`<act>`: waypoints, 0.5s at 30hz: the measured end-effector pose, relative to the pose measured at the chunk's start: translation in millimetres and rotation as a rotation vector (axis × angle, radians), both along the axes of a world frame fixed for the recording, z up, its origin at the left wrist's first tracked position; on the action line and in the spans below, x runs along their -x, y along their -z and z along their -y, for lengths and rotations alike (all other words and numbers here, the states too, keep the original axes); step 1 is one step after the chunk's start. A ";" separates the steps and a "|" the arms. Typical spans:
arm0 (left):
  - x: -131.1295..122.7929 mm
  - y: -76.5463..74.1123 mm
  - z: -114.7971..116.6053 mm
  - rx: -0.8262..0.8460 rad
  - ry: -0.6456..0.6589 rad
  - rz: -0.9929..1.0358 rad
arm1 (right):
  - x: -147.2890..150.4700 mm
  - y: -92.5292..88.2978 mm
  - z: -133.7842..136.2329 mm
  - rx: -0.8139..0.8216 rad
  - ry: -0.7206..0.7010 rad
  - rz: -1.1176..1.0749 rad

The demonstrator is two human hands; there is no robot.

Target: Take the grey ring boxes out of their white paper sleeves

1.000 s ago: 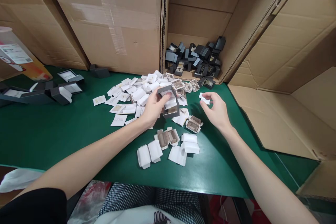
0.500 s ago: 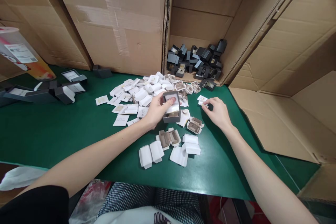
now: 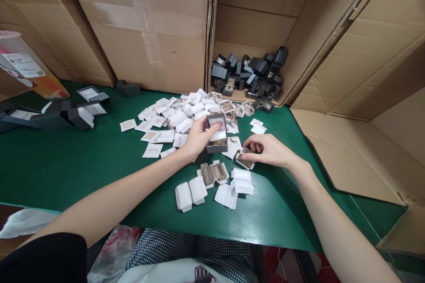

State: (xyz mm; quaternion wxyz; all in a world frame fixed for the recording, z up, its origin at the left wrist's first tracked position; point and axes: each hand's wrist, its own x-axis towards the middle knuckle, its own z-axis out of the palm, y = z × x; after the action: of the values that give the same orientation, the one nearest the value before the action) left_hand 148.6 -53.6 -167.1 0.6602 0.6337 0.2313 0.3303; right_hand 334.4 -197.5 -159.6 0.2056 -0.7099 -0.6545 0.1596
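Observation:
My left hand [image 3: 198, 138] grips an open dark grey jewellery box [image 3: 217, 146], its thumb pressed on the white lining inside. To the right, my right hand [image 3: 262, 149] has its fingers at a small folded paper insert [image 3: 244, 159] with a brown-grey inner side; thumb and fingertips are on its edges. Between the hands lies a white card [image 3: 233, 147]. Nearer to me are another folded insert [image 3: 212, 174], a white insert lying face down [image 3: 191, 193] and more white folded pieces [image 3: 241, 181]. Two small white cards [image 3: 258, 126] lie beyond my right hand.
A heap of white cards and inserts [image 3: 179, 115] covers the middle of the green table [image 3: 99, 159]. Behind it, a cardboard carton [image 3: 255, 17] holds many dark boxes [image 3: 245, 75]. Open dark boxes [image 3: 56, 117] and a plastic tub [image 3: 29, 66] stand left. Carton flaps [image 3: 341, 154] border the right.
My right hand has left the small white cards at the back and come nearer to me, onto the folded paper insert. My left hand still holds the box in about the same place.

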 end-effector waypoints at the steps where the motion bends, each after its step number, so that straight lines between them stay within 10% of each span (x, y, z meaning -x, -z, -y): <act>1: -0.1 0.1 0.0 -0.002 0.003 -0.002 | 0.6 0.2 -0.2 -0.002 -0.001 0.005; 15: 0.0 1.7 -1.0 -0.013 0.034 -0.005 | -6.3 -0.6 1.3 -0.267 0.162 -0.059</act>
State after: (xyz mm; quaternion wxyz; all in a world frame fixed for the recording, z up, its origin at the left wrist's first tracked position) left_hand 148.6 -52.5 -168.8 0.6610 0.6427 0.2197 0.3189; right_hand 340.7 -198.9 -159.0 0.3295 -0.7217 -0.6042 0.0746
